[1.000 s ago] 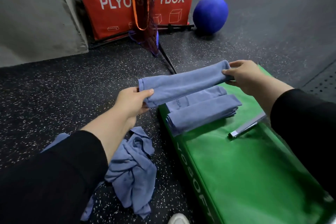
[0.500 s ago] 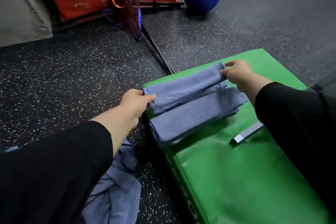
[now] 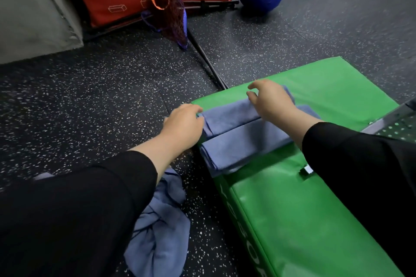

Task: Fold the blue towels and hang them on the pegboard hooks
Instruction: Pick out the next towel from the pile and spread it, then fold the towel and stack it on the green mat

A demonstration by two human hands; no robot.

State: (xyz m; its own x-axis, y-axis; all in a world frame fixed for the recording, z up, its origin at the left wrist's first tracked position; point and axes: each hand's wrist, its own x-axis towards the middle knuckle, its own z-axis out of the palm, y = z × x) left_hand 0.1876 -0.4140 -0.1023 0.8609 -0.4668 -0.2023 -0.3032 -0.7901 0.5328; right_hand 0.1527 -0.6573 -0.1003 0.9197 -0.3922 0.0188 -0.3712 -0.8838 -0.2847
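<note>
Head view, towels: two folded blue towels (image 3: 245,141) lie side by side at the far left corner of the green mat (image 3: 304,220). The back one's left end sits right at the mat's left edge.
Head view, left hand: the left hand (image 3: 182,126) is at the left end of the back towel. Its fingers (image 3: 195,109) curl down by that end, but I cannot tell if they pinch the cloth or only touch it.
Head view, right hand: the right hand (image 3: 270,101) is above the far end of the same towel. Its fingers look loose and spread and hold nothing.
Head view, more towels: a crumpled blue towel (image 3: 157,227) lies on the floor (image 3: 90,96) near the mat's left edge, partly hidden by the left sleeve. It is not folded yet.
Head view, pegboard: a dotted panel (image 3: 398,123) shows at the right side, maybe the pegboard. No hooks can be seen.
What could go wrong: the towels sit so near the mat's edge that a bump from the left hand could push one off onto the floor, where it would fall open.
What could go wrong: if the left hand pulls away with cloth caught in it, the fold could come undone.
What could go wrong: a sleeve dragging over the front towel could mess up its neat layers.
</note>
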